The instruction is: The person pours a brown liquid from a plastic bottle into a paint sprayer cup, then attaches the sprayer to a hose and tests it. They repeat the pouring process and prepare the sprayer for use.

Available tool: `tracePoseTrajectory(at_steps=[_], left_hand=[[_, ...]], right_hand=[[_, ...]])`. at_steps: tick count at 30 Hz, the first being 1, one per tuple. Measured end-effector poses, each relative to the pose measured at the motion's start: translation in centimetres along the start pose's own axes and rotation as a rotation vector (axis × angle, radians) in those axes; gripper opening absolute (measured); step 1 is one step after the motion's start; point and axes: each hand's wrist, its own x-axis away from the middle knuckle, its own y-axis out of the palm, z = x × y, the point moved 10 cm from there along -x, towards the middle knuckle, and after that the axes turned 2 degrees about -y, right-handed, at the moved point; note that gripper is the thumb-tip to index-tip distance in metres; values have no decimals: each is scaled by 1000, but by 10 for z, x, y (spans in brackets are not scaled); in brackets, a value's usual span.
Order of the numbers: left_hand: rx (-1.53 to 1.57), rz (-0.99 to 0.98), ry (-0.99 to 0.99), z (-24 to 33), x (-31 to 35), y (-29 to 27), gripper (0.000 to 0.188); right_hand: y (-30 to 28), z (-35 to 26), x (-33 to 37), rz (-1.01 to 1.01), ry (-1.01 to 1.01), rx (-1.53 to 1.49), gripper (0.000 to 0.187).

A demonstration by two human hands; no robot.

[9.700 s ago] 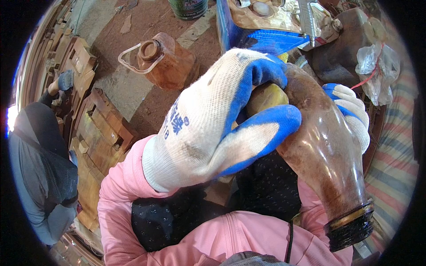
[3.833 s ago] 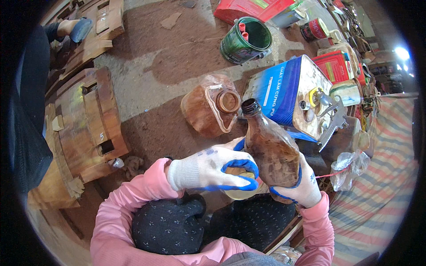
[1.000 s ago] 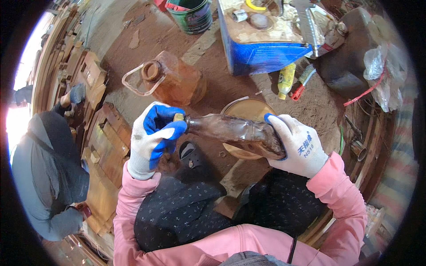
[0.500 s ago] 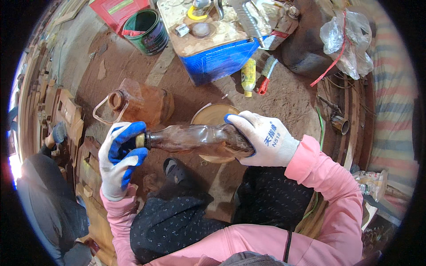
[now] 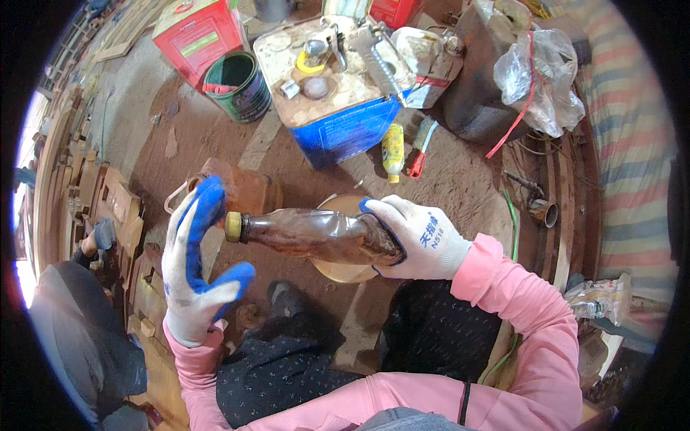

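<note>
A brown-stained clear plastic bottle (image 5: 309, 231) lies sideways in the air above my lap, its yellow cap (image 5: 233, 227) pointing left. My right hand (image 5: 424, 241), in a white and blue work glove, is wrapped round the bottle's base end. My left hand (image 5: 198, 266), gloved alike, stands just left of the cap with thumb and fingers spread, apart from it. Behind the left fingertips is a reddish-brown plastic jug (image 5: 248, 188). A round, tan-coloured shallow container (image 5: 338, 271) shows partly beneath the bottle.
Farther off stand a blue square can (image 5: 345, 133) with tools on top, a green paint can (image 5: 241, 93) and a red can (image 5: 198, 43). A yellow bottle (image 5: 392, 154) and a red-handled brush (image 5: 420, 158) lie before them. Another person's leg (image 5: 86, 323) is at the left, beside wooden pieces.
My left hand has let go of the yellow cap and spread its fingers. The right hand still holds the bottle. The view has shifted, showing more of the far area.
</note>
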Motion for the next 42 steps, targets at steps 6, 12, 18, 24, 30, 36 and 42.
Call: tracePoseTrajectory(at_steps=[6, 12, 18, 24, 30, 36, 42], left_hand=[[-267, -245, 53, 17, -17, 16, 44], [-234, -225, -177, 12, -34, 22, 38], [-159, -290, 184, 63, -49, 30, 37], [-321, -372, -9, 60, -54, 29, 42], [-184, -283, -100, 68, -74, 21, 42], [-312, -465, 171, 118, -86, 43, 36], [-346, -338, 230, 143, -101, 43, 46]], right_hand=[[-8, 2, 5, 10, 10, 33, 90], [-15, 5, 9, 60, 4, 41, 84], [-20, 14, 12, 79, 31, -90, 83], [-26, 14, 11, 165, -33, -72, 85], [-40, 18, 12, 310, -35, -73, 84], [-50, 28, 13, 335, -75, -234, 80], [-64, 31, 16, 459, -100, -341, 76]])
